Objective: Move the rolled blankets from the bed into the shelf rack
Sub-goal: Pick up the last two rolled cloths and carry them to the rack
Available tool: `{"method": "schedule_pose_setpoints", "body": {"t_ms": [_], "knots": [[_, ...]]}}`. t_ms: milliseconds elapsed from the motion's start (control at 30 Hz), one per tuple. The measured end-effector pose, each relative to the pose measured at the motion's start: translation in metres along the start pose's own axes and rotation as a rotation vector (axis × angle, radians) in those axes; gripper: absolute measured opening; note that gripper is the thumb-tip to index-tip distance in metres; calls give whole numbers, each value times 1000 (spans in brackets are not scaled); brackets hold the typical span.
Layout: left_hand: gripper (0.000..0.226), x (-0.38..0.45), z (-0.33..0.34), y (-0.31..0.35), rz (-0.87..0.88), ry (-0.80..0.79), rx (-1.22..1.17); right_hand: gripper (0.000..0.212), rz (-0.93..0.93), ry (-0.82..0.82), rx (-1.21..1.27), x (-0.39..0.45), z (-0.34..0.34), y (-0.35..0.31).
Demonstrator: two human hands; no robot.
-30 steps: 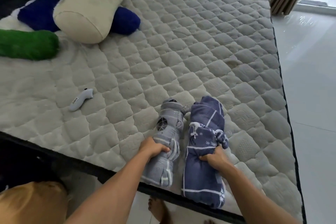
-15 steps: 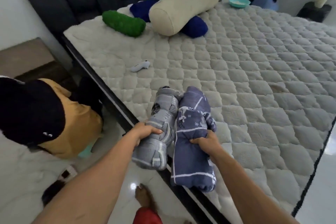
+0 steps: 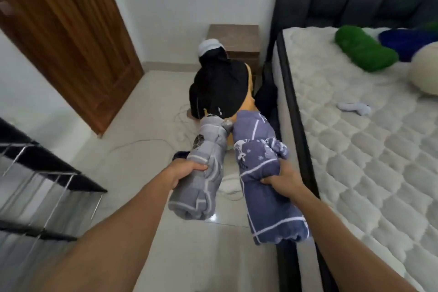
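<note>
Both rolls now clear of the bed (image 3: 355,161), carried over the floor; half a second back, still overhanging the mattress edge. View swung left toward the shelf rack (image 3: 47,173), lower left, black frame with wire dividers. Left hand (image 3: 187,170) clenched around the grey rolled blanket (image 3: 203,173); right hand (image 3: 282,179) gripping the blue rolled blanket (image 3: 267,187) at mid-length. Rolls side by side, touching near far ends. Pickup judged complete; transfer under way, rack near but not reached. Another person (image 3: 220,87) crouched on floor ahead, cable beside: possible obstruction. More rolls (green, blue) left on bed.
</note>
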State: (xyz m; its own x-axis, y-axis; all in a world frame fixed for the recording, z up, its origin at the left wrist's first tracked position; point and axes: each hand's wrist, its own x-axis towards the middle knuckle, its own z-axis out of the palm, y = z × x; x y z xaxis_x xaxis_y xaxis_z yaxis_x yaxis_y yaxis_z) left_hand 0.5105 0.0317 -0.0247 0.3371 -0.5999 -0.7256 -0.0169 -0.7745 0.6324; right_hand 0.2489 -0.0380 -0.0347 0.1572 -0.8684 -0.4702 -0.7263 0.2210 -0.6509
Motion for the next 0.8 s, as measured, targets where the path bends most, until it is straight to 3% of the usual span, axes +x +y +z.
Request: {"method": "schedule_pose_setpoints", "body": {"t_ms": [133,300,500,633,800], "knots": [[58,-15,-104,-56,-68,158,-161,96,-177,-147,-156,7,69,-87],[61,-39,-204,-119,-162,327,-381,99,-396,-300,-293,10,164,-182],[34,-57,-276,-170,-248,456,-629,98,-563,-519,-385,3,260,-258],[57,-53,-320,-195,-278,647,-771,96,-637,-657,-448,11,316,-311],[49,-35,-370,-203,-308,831,-902,95,-767,-796,-511,37,391,-384]]}}
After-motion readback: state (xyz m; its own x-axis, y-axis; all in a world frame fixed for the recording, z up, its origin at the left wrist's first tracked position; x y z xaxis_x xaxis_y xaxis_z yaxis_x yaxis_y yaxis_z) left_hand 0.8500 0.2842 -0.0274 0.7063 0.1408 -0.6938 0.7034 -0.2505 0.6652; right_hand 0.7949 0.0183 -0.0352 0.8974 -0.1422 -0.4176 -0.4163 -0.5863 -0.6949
